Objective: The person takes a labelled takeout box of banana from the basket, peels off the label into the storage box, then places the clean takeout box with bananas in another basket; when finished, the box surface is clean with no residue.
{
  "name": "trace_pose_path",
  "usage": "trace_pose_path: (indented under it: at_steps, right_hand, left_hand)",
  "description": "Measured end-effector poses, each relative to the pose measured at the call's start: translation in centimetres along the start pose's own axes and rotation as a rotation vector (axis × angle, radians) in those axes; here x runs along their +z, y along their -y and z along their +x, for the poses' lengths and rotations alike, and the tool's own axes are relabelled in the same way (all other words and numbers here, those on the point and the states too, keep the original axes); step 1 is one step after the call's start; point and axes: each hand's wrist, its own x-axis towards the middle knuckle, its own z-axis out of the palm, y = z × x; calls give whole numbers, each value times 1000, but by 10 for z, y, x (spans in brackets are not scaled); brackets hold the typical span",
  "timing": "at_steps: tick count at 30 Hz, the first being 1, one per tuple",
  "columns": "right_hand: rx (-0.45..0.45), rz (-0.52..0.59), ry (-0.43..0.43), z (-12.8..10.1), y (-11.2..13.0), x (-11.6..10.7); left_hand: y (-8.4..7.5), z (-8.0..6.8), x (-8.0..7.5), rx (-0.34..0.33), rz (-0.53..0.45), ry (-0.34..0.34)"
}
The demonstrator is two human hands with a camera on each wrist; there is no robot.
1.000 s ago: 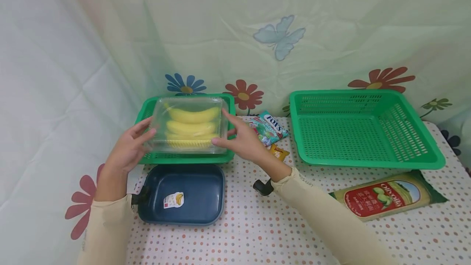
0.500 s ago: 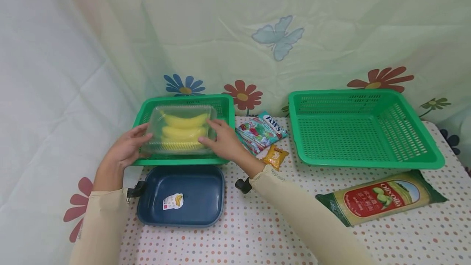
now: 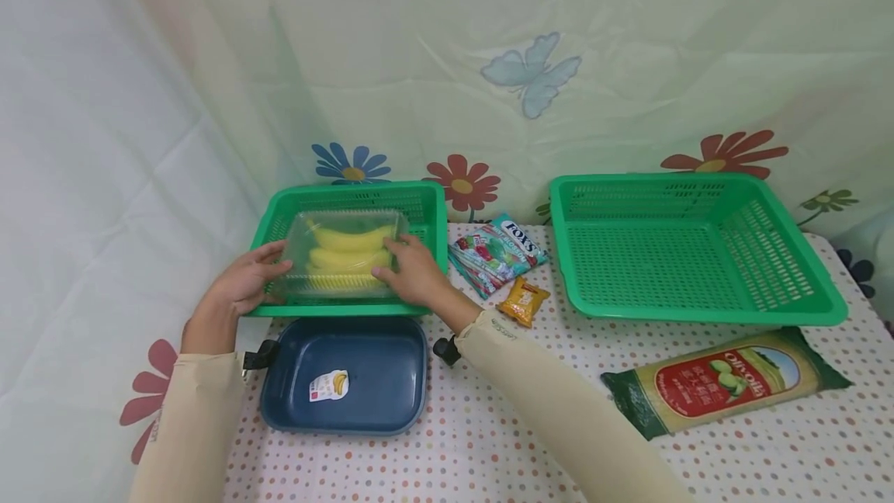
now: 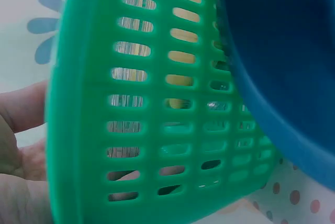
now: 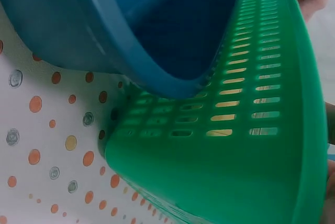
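A clear plastic box of bananas [image 3: 345, 251] sits low inside the left green basket [image 3: 349, 307], its ribbed front towards me. My left hand [image 3: 247, 278] grips its left end, thumb over the near corner. At the opposite end my right hand [image 3: 415, 274] holds the box between thumb and fingers. In the left wrist view, the basket wall [image 4: 141, 103] partly covers the left hand [image 4: 21, 140]. Yellow shows through the slots. The right wrist view has the basket's outer wall [image 5: 230, 166] in front, with only bits of hands at the right edge.
A dark blue tray [image 3: 377, 379] with a banana sticker [image 3: 328, 385] stands against the basket's near side. To the right lie a FOX'S candy bag [image 3: 499, 254], a small orange packet [image 3: 524, 301], another green basket [image 3: 698, 315] and an Olivoilà pasta bag [image 3: 726, 383].
Both hands have lowered the banana box into the left basket, shifting it slightly left and nearer. The right forearm has moved left, uncovering the orange packet and the pasta bag's left end.
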Motion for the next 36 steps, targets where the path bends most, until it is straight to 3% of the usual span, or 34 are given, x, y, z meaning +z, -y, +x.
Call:
trace_pose_path:
  at_steps: [25,30,36]
  right_hand:
    - [11,-16,5,4,-1,6]
    - [20,-7,8,2,0,4]
    - [-28,-25,-10,-5,2,-2]
  left_hand:
    - [4,4,4,-31,72,-77]
    - [0,0,10,-4,135,-111]
    - [-13,-7,24,55,285,-230]
